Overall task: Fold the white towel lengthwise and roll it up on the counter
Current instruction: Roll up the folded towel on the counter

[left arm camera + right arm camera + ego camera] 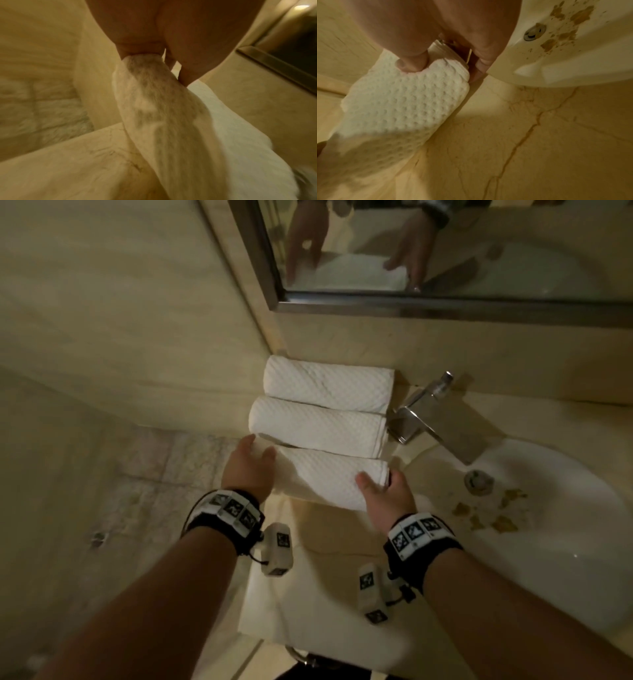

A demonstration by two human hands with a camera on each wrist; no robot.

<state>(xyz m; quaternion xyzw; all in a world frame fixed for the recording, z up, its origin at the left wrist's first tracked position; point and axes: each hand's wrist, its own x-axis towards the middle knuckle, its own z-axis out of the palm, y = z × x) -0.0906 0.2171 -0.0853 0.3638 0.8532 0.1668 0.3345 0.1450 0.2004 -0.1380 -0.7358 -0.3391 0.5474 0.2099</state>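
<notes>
The white waffle-textured towel [325, 481] lies rolled up on the beige marble counter [325, 559], nearest of three rolls. My left hand [248, 470] cups its left end, thumb on top. My right hand [385, 491] grips the right end, thumb pressed into the top and fingers round the end face. In the left wrist view the roll [163, 115] runs away from my left hand [164, 63], blurred. The right wrist view shows my thumb denting the roll [399, 105] under my right hand [447, 65].
Two more rolled white towels [318, 428] [325, 386] lie behind it against the wall. A chrome faucet [431, 419] stands right of them over the white sink [555, 559], which has brown stains. A mirror [445, 244] hangs above. The counter's left edge drops to the floor [137, 474].
</notes>
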